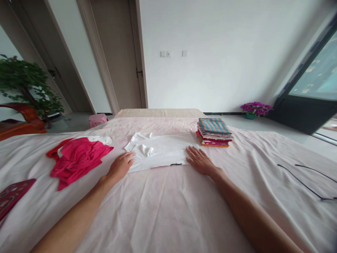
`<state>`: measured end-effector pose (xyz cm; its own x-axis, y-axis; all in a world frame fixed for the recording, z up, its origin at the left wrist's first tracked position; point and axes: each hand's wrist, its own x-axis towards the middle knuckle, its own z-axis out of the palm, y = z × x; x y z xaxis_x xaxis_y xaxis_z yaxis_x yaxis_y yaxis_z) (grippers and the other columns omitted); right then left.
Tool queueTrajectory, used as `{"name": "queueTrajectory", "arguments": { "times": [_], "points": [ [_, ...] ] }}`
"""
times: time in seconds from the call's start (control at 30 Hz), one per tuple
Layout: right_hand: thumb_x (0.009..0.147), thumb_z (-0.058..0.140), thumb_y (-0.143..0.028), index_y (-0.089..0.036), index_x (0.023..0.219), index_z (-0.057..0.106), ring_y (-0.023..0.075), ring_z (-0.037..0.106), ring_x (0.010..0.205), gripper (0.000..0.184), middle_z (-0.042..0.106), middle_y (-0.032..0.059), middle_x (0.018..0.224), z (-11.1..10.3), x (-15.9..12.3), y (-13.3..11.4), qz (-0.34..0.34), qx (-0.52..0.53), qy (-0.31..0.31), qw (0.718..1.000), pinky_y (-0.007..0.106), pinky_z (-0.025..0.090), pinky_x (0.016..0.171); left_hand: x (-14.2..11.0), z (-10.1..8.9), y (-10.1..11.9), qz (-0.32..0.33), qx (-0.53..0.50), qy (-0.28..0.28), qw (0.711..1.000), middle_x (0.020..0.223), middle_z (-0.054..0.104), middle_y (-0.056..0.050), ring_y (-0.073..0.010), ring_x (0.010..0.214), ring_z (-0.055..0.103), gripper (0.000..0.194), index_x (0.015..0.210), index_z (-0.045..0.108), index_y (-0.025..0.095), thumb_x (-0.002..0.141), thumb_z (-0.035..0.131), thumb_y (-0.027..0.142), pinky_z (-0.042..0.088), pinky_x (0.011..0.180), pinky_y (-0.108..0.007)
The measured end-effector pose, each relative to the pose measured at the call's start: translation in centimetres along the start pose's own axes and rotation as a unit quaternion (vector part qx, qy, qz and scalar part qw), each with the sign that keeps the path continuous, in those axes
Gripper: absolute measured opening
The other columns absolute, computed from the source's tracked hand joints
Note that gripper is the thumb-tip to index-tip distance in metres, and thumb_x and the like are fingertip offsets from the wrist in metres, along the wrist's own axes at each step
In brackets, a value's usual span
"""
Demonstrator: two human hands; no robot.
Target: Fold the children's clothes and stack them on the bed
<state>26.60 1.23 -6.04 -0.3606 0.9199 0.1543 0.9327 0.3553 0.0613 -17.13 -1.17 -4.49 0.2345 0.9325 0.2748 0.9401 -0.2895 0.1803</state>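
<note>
Your two hands rest at opposite ends of a white garment (171, 147) laid out on the pale sheet (163, 214).
The garment lies in front of you, between the crumpled bright pink cloth (79, 158) on the left and the stack of folded fabrics (214, 131) on the right, its small bunched parts toward the left. Your right hand (199, 160) lies palm down at its right end, fingers extended and slightly parted, holding nothing closed, near the stack. Your left hand (123, 164) is at the left edge with its fingers loosely bent; you cannot tell from here whether they pinch the fabric. A dark mark (176, 164) shows on the garment's near edge.
</note>
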Motion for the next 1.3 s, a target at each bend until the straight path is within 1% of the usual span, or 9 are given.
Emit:
{"name": "queueTrajectory", "arguments": {
  "times": [0.17,0.3,0.47,0.57,0.67,0.73,0.87,1.07,1.3],
  "points": [
    [0.103,0.022,-0.048,-0.022,0.156,0.028,0.0244,0.021,0.149,0.060,0.025,0.0057,0.161,-0.1,-0.1,-0.4,0.006,-0.007,0.003,1.000,0.048,0.019,0.121,-1.0,-0.7,0.0,-0.030,0.091,0.057,0.994,0.133,0.064,-0.011,-0.0278,0.131,0.051,0.034,0.119,0.068,0.022,0.091,0.049,0.024,0.034,0.113,-0.046],
    [0.103,0.023,-0.048,-0.021,0.156,0.029,0.0231,0.022,0.149,0.060,0.027,0.0062,0.161,-0.1,-0.1,-0.5,0.013,-0.010,0.011,1.000,0.046,0.018,0.122,0.7,-2.0,2.5,0.011,0.017,0.074,0.997,0.122,0.070,-0.005,-0.0210,0.118,0.060,0.034,0.111,0.070,0.024,0.091,0.044,0.017,0.042,0.104,-0.034],
    [0.103,0.025,-0.048,-0.021,0.155,0.031,0.0229,0.025,0.148,0.059,0.030,0.0068,0.160,-0.3,-0.2,-0.6,0.016,0.002,0.015,1.000,0.045,0.019,0.121,4.5,-2.9,6.1,-0.039,-0.034,0.060,0.997,0.113,0.071,-0.002,-0.0175,0.100,0.066,0.027,0.105,0.069,0.026,0.094,0.044,0.024,0.048,0.083,-0.027],
    [0.103,0.024,-0.049,-0.020,0.155,0.031,0.0230,0.025,0.148,0.060,0.031,0.0078,0.160,-0.5,-0.2,-0.6,0.013,0.012,0.013,1.000,0.045,0.018,0.121,6.1,-2.3,8.1,-0.071,-0.021,0.026,0.997,0.107,0.071,-0.006,-0.0203,0.095,0.067,0.024,0.101,0.067,0.023,0.090,0.055,0.040,0.048,0.077,-0.028],
    [0.103,0.024,-0.050,-0.021,0.155,0.031,0.0228,0.025,0.148,0.060,0.032,0.0080,0.159,-0.7,-0.2,-0.6,0.013,0.021,0.013,1.000,0.045,0.018,0.121,7.1,-1.0,9.2,-0.097,-0.011,0.006,0.995,0.105,0.071,-0.009,-0.0231,0.095,0.067,0.024,0.099,0.065,0.020,0.084,0.062,0.038,0.047,0.075,-0.029],
    [0.103,0.024,-0.051,-0.022,0.155,0.031,0.0225,0.025,0.148,0.060,0.032,0.0077,0.159,-0.7,-0.2,-0.6,0.013,0.025,0.013,1.000,0.045,0.018,0.121,7.5,0.1,9.3,-0.101,-0.014,0.007,0.995,0.100,0.072,-0.010,-0.0231,0.094,0.067,0.015,0.093,0.066,0.019,0.086,0.057,0.030,0.046,0.074,-0.029],
    [0.103,0.023,-0.052,-0.023,0.155,0.031,0.0225,0.025,0.148,0.061,0.033,0.0076,0.159,-0.5,-0.2,-0.5,0.012,0.032,0.015,0.999,0.044,0.017,0.121,8.0,1.8,8.6,-0.118,-0.040,0.023,0.992,0.097,0.072,-0.008,-0.0203,0.089,0.067,0.024,0.095,0.066,0.020,0.095,0.045,0.031,0.046,0.072,-0.028],
    [0.103,0.023,-0.052,-0.022,0.155,0.031,0.0224,0.026,0.148,0.061,0.033,0.0084,0.159,-0.6,-0.2,-0.4,0.009,0.036,0.012,0.999,0.044,0.016,0.121,8.1,2.8,7.0,-0.078,-0.068,0.028,0.994,0.110,0.070,-0.005,-0.0150,0.105,0.063,0.030,0.102,0.069,0.022,0.096,0.040,0.026,0.045,0.092,-0.025],
    [0.103,0.024,-0.052,-0.022,0.154,0.033,0.0229,0.026,0.148,0.060,0.033,0.0077,0.159,-1.1,-0.3,-0.7,0.017,0.034,0.011,0.999,0.044,0.017,0.121,5.8,2.7,4.8,-0.118,0.006,0.018,0.993,0.145,0.051,-0.015,-0.0310,0.133,0.046,0.046,0.134,0.057,0.023,0.093,0.046,0.043,0.031,0.111,-0.049]
  ]
}}
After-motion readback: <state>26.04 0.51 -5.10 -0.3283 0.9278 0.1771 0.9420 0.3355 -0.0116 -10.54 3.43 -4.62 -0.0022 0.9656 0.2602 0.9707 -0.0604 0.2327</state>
